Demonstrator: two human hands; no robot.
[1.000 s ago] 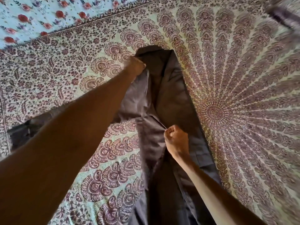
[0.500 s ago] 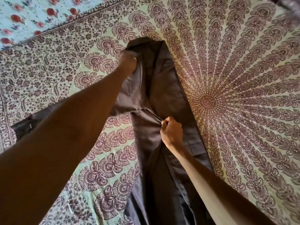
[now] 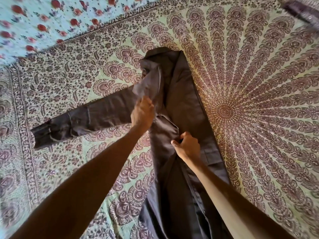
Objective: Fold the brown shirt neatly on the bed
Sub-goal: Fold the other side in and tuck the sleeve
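Note:
The brown shirt (image 3: 186, 100) lies lengthwise on the patterned bed cover (image 3: 250, 109), its body folded into a long narrow strip running from the collar end at the top down to the bottom edge of the view. One long sleeve (image 3: 82, 121) stretches out flat to the left. My left hand (image 3: 142, 114) rests at the shoulder where that sleeve joins the body, fingers pinching a raised fold of cloth. My right hand (image 3: 187, 147) grips the shirt's front edge near the middle of the strip.
A light blue sheet with red flowers (image 3: 43, 19) covers the bed's far left corner. A dark striped cloth (image 3: 303, 9) shows at the top right corner. The mandala cover spreads wide to the right of the shirt.
My left hand has drawn back from near the collar down to the shoulder seam, uncovering the left sleeve. My right hand holds about the same spot on the front edge.

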